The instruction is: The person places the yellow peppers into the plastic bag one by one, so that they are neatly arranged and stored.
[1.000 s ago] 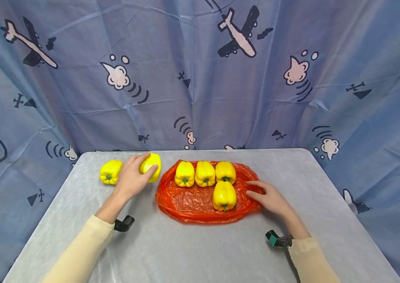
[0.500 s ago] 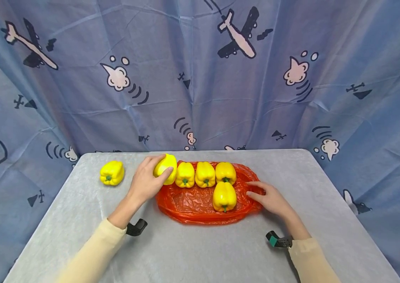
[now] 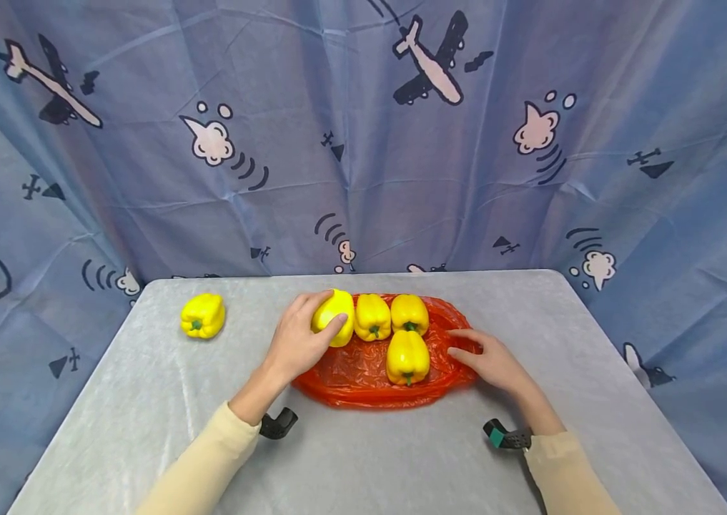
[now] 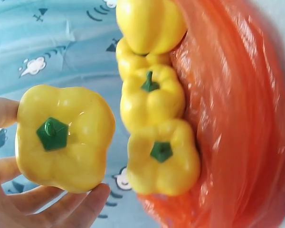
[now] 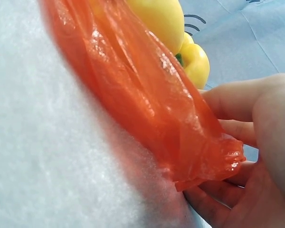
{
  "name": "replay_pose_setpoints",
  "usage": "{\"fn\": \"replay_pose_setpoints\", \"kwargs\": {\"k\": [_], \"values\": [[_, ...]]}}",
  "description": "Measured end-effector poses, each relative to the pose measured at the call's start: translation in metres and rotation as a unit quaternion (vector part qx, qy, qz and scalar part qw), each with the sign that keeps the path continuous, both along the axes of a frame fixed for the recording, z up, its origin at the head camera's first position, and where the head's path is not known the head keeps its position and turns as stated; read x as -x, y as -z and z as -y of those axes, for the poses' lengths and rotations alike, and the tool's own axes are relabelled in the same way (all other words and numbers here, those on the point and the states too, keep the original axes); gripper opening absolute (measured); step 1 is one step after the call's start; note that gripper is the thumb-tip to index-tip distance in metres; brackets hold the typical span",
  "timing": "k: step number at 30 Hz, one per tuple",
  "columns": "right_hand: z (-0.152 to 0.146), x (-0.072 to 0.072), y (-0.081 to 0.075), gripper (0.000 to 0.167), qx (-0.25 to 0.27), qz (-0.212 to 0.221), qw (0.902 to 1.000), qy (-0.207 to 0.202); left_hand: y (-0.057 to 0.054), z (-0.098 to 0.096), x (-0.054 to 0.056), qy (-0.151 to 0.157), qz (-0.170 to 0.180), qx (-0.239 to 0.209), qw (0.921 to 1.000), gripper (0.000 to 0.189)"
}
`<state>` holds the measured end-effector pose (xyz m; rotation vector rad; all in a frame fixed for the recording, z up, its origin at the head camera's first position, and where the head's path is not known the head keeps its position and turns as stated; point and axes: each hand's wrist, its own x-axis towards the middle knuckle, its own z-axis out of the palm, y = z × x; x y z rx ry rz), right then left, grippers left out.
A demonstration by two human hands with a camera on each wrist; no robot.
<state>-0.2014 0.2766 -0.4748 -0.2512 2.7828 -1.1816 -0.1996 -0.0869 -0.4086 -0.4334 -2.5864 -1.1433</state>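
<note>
My left hand (image 3: 297, 342) grips a yellow bell pepper (image 3: 334, 322), thumb on one side and fingers on the other. In the left wrist view this held pepper (image 4: 66, 137) shows its green stem and sits apart from those in the bag. Inside the red plastic bag (image 3: 357, 390) several yellow peppers (image 3: 373, 317) stand in a back row, with another pepper (image 3: 408, 357) in front at the right. The held pepper hides the leftmost of the row in the head view. My right hand (image 3: 495, 361) holds the bag's right end (image 5: 209, 156) between thumb and fingers.
One more yellow pepper (image 3: 203, 315) lies by itself at the back left of the grey table (image 3: 369, 465). A blue curtain (image 3: 363, 143) with airplane prints hangs behind the table. Black wrist cameras (image 3: 278, 423) are strapped on both wrists.
My left hand has carried its pepper rightward, from beside the lone pepper to the left end of the row in the bag. The right hand has stayed where it was.
</note>
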Motion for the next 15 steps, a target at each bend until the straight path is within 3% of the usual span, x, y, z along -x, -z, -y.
{"fn": "replay_pose_setpoints", "kwargs": {"k": [6, 15], "values": [[0.000, 0.000, 0.001, 0.050, -0.002, -0.004, 1.0000, 0.003, 0.010, -0.012, -0.005, 0.013, -0.017, 0.009, 0.9997, 0.050], [0.000, 0.000, 0.000, 0.050, -0.004, -0.012, 0.9999, -0.002, 0.023, -0.024, -0.015, 0.023, 0.037, 0.030, 0.9986, 0.053]]}}
